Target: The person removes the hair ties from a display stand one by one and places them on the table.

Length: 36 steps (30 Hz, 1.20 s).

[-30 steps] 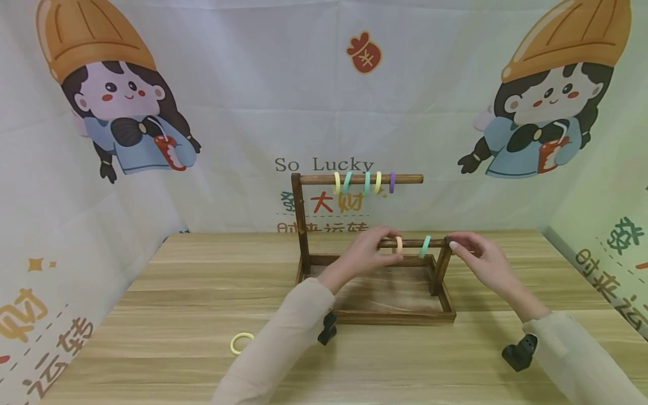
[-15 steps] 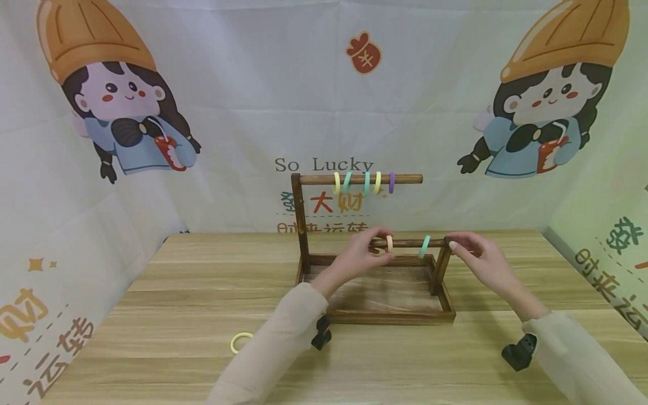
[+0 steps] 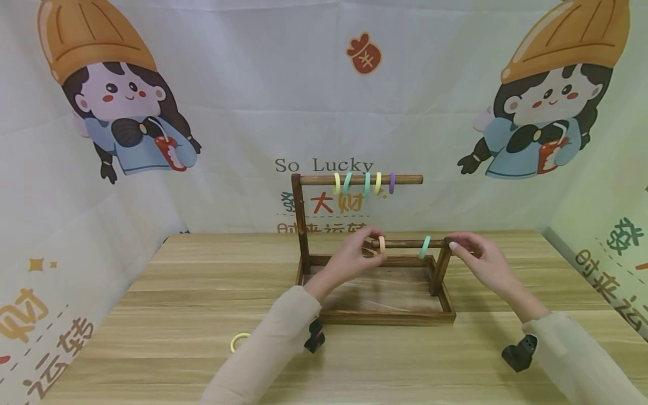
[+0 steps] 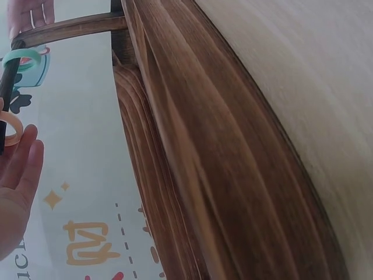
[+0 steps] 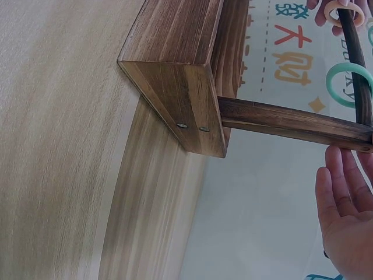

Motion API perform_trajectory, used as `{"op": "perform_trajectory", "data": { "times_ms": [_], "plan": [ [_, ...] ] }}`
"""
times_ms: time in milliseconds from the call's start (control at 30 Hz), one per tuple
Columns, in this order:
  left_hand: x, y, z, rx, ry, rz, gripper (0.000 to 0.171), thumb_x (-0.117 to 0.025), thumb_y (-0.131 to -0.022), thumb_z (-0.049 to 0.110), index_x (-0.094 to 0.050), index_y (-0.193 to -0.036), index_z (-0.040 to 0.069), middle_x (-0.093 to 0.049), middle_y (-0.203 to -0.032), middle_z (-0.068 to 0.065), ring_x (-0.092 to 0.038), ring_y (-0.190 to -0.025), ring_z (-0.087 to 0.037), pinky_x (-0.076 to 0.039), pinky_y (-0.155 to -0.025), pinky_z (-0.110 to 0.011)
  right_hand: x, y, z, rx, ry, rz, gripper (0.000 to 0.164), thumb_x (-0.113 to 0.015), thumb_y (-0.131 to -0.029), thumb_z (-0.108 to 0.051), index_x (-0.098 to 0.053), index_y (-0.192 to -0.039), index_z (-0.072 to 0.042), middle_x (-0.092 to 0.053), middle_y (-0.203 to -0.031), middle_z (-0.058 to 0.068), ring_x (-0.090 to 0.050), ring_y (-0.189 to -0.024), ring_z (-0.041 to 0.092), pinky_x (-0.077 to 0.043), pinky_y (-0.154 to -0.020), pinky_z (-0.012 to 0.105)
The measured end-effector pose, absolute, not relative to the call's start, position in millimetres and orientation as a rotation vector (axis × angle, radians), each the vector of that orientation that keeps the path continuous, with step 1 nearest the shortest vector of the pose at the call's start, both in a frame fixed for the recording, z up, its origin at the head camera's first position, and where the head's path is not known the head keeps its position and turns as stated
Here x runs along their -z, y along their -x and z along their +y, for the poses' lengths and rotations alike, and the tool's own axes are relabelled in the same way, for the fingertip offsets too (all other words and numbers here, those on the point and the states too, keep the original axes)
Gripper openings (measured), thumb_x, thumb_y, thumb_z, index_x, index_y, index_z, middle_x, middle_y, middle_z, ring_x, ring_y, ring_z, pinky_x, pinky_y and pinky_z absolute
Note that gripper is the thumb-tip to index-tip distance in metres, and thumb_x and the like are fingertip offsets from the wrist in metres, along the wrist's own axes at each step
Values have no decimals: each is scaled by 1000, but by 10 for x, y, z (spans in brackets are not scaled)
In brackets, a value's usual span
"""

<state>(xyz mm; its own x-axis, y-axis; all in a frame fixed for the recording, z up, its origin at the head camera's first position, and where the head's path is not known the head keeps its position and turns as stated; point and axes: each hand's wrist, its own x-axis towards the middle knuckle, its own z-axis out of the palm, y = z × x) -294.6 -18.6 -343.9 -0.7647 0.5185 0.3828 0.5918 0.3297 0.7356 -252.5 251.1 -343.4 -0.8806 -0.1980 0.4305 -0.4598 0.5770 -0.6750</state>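
Observation:
A dark wooden rack (image 3: 301, 225) has a high bar, a low bar (image 3: 405, 243) and a tray base (image 3: 390, 318). Near the low bar's free left end, my left hand (image 3: 349, 259) pinches a peach ring (image 3: 382, 245) between thumb and fingers. That ring (image 4: 17, 129) still encircles the bar in the left wrist view. A mint green ring (image 3: 424, 247) hangs farther right on the same bar, untouched. My right hand (image 3: 481, 256) holds the top of the short post (image 3: 441, 273), its fingertips against the wood in the right wrist view.
Several yellow, green and purple rings hang on the high bar (image 3: 405, 179). A pale yellow ring (image 3: 235, 341) lies on the wooden table (image 3: 177, 292), partly hidden by my left sleeve (image 3: 273, 337). Behind the table hangs a printed cloth (image 3: 243, 112).
My left hand has slid the peach ring leftward along the low bar toward its free end. The right hand, the rack and the mint green ring have stayed in place.

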Motion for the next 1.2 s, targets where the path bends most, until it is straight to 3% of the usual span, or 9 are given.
{"op": "perform_trajectory", "data": {
  "times_ms": [133, 367, 767, 1200],
  "plan": [
    [3429, 2940, -214, 1458, 1018, -2501, 38, -66, -79, 6, -50, -113, 2, -52, -108, -6, -55, -88, -14, -46, -75, -22, 3436, 2526, 2512, -1203, -540, -2502, 34, -45, -94, -21, -52, -117, 3, -57, -107, 18, -51, -86, -1, -44, -69, 19],
    [3438, 2941, -268, 1500, 1013, -2480, 37, -65, -80, 6, -50, -114, 3, -51, -109, -8, -56, -90, -19, -47, -77, -32, 3440, 2522, 2508, -1204, -532, -2514, 34, -45, -94, -21, -52, -118, 1, -56, -109, 17, -51, -87, 0, -43, -70, 19],
    [3202, 2675, -397, 1528, 993, -2463, 37, -62, -80, 0, -48, -114, -4, -51, -109, -15, -56, -89, -26, -47, -74, -28, 3458, 2529, 2508, -1196, -523, -2521, 34, -45, -94, -22, -52, -119, 0, -56, -111, 17, -51, -89, 2, -43, -70, 19],
    [3210, 2610, -543, 1516, 972, -2491, 38, -62, -81, -1, -49, -116, -3, -52, -110, -16, -58, -88, -27, -48, -73, -28, 3444, 2519, 2506, -1213, -535, -2507, 35, -45, -94, -21, -51, -119, 2, -56, -110, 18, -50, -88, -3, -43, -69, 17]
  ]
}}
